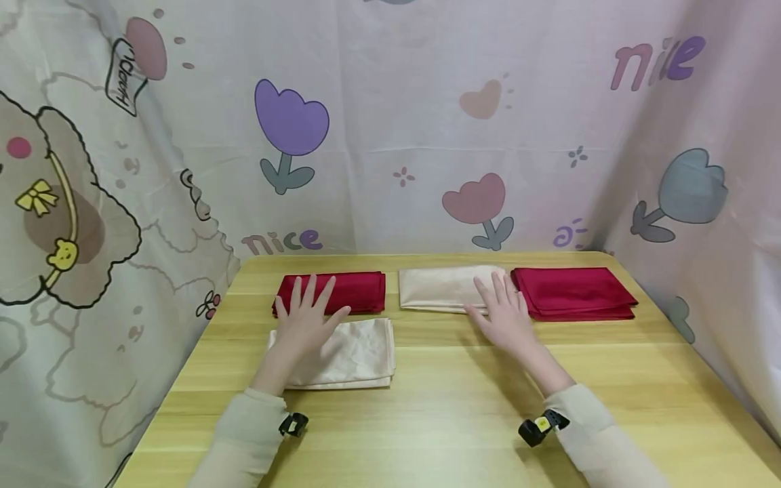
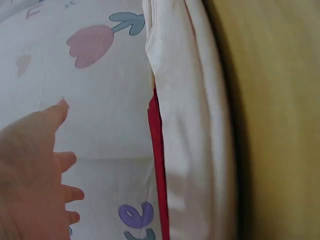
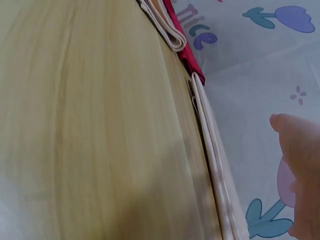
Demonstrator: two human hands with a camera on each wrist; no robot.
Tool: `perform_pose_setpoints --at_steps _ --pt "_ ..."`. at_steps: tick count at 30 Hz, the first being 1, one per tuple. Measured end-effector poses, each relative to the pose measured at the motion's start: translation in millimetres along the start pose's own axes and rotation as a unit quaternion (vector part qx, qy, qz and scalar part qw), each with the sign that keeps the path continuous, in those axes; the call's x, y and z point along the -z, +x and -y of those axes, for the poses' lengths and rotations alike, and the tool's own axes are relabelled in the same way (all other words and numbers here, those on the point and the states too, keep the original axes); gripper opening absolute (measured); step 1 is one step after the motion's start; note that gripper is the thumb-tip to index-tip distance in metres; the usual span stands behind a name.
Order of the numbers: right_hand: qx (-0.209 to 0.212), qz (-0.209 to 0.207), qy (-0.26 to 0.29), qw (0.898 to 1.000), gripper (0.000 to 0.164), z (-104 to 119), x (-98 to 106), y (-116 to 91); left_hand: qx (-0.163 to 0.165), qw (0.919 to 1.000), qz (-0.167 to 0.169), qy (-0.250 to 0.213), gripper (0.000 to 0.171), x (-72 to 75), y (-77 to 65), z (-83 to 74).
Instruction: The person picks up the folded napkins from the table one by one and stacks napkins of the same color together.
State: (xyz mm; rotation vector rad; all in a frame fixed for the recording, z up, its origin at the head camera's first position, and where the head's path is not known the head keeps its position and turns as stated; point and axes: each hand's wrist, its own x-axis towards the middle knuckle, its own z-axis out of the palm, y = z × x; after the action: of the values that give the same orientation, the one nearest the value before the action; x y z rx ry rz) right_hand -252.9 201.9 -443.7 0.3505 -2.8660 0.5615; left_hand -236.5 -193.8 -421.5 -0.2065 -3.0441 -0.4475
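My left hand (image 1: 305, 325) hovers with spread, straight fingers over the near cream folded cloth (image 1: 354, 356), its fingertips overlapping the left red folded cloth (image 1: 356, 291) in the head view. Toward the right, my right hand (image 1: 505, 315) is also spread, above the right end of the far cream folded cloth (image 1: 433, 288). Beside that lies a second red folded cloth (image 1: 576, 291). Both wrist views show the fingers raised above the cloths, with the left hand (image 2: 30, 170) and right hand (image 3: 305, 170) holding nothing.
The cloths lie on a light wooden table (image 1: 439, 407). A printed curtain (image 1: 390, 122) hangs behind it and along both sides. Each sleeved wrist wears a small black camera, such as the right one (image 1: 539, 428).
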Motion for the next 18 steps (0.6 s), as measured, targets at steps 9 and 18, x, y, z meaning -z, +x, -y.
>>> perform_pose_setpoints --at_steps 9,18 --pt "0.004 0.008 0.009 1.000 0.070 16 -7 -9 -0.001 0.9980 -0.049 -0.041 0.080 2.9 -15.6 15.7" --pt "0.000 0.009 0.029 1.000 0.069 32 -17 -13 0.022 0.9939 -0.063 -0.087 0.077 12.2 -30.0 24.9"
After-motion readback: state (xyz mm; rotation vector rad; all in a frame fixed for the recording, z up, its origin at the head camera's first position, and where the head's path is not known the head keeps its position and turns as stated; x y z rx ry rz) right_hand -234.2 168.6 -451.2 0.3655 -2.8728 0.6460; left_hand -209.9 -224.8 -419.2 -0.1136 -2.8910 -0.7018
